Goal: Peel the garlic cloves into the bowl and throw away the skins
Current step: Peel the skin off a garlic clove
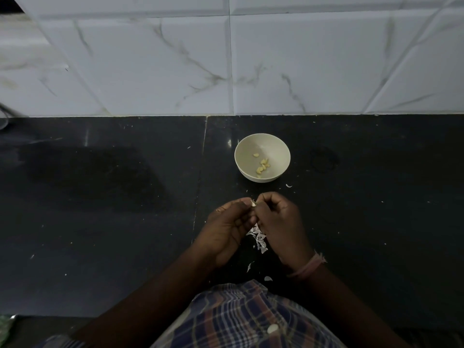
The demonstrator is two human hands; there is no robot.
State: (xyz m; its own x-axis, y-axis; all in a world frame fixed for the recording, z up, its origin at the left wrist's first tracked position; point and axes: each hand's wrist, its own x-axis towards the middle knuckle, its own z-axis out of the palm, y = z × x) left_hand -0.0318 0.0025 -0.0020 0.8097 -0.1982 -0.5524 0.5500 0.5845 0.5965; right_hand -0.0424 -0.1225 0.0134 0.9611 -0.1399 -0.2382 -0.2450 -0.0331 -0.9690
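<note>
A small cream bowl (262,146) stands on the black counter with several peeled yellowish garlic cloves (262,165) in its bottom. Just in front of it, my left hand (229,228) and my right hand (278,222) meet fingertip to fingertip around one garlic clove (253,202), of which only a pale sliver shows between the thumbs. A heap of white garlic skins (258,238) lies on the counter under and between my hands, partly hidden by them. More loose skin flakes (249,266) lie nearer to my body.
The black counter (113,209) runs left and right and ends at a white marble-look tiled wall (226,66) behind the bowl. One skin scrap (289,186) lies right of the bowl. A dark object (3,119) shows at the far left edge. My checked shirt (238,317) fills the bottom.
</note>
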